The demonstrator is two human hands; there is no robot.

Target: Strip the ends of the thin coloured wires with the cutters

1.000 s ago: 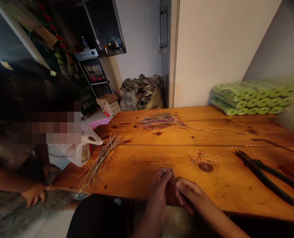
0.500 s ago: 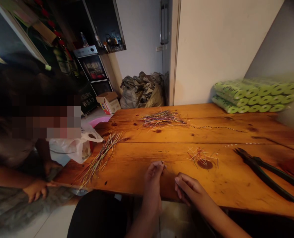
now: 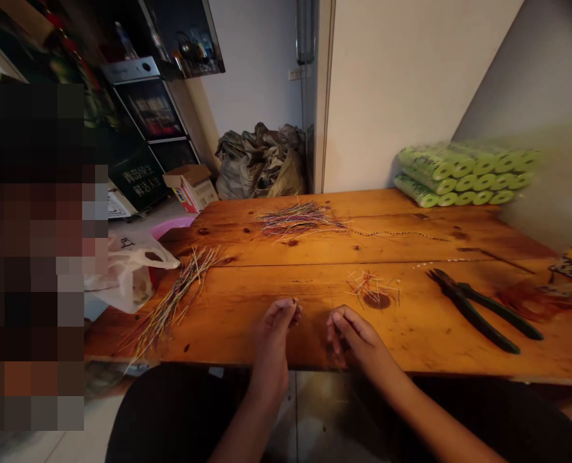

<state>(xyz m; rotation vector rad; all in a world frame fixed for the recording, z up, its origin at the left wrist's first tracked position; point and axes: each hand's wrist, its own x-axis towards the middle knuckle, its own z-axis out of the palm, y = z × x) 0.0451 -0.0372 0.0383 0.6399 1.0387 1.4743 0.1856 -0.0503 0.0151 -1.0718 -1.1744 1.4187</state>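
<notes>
Left hand (image 3: 274, 331) has its fingertips (image 3: 290, 305) pinched on a tiny dark wire bit (image 3: 294, 300), too small to really make out, just above the wooden table (image 3: 228, 341). Right hand (image 3: 356, 337) is relaxed, fingers loosely curled, near a little tuft of colored wire offcuts (image 3: 370, 287).

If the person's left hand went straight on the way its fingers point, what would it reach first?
Probably the pile of coloured wire strands on the far side of the wooden table, ahead of the left hand. Depth is hard to judge from this view.
</notes>
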